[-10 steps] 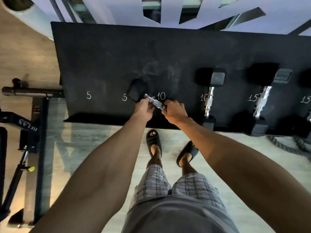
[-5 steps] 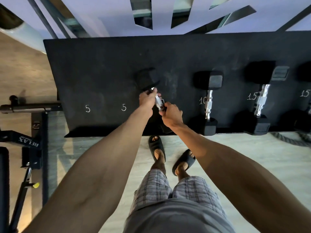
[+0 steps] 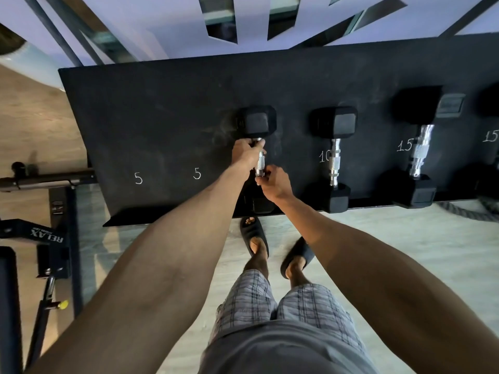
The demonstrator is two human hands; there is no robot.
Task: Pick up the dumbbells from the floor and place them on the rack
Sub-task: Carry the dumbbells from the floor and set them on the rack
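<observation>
The person is wearing plaid shorts (image 3: pixel 283 306), a grey shirt (image 3: pixel 283 349) and black slides (image 3: pixel 252 230), arms going bare.

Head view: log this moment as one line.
stage: placing | dumbbell: on rack, lying front to back | left hand: on handle | right hand: on handle | neighbour dumbbell: racked

The black rack (image 3: pixel 162 117) slopes toward the person, chalked 5, 5, 10, 15, 15. The gripped dumbbell (image 3: pixel 256 125) lies on it lengthwise. Just right of the grip lies a second dumbbell (image 3: pixel 334 157); further right, a larger dumbbell (image 3: pixel 417 149). Left of the grip, only chalk marks show.
</observation>
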